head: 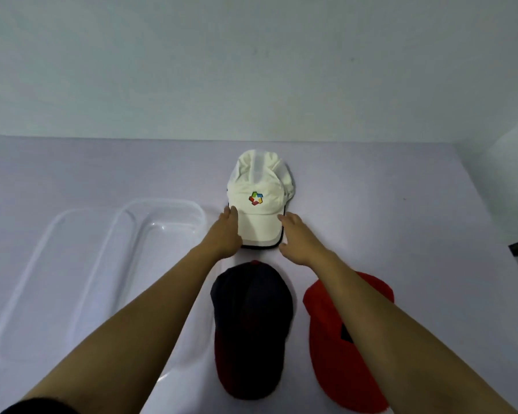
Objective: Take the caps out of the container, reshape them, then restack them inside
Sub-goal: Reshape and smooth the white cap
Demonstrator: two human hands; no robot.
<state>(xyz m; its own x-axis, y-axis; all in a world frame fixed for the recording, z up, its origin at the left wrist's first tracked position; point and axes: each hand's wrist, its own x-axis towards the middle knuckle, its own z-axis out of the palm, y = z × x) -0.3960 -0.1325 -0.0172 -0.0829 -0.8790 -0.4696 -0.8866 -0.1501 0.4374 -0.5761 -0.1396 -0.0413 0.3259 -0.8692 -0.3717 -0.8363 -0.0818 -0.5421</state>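
Beyond the navy cap (251,321), my left hand (226,234) and right hand (296,237) pinch the white cap (259,204) by its stiffer brim edges; crown seems soft, light.

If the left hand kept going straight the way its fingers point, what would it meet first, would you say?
Probably the white cap: the left hand already rests at its brim's left edge, fingers pointing along the crown's side, though depth is unclear.
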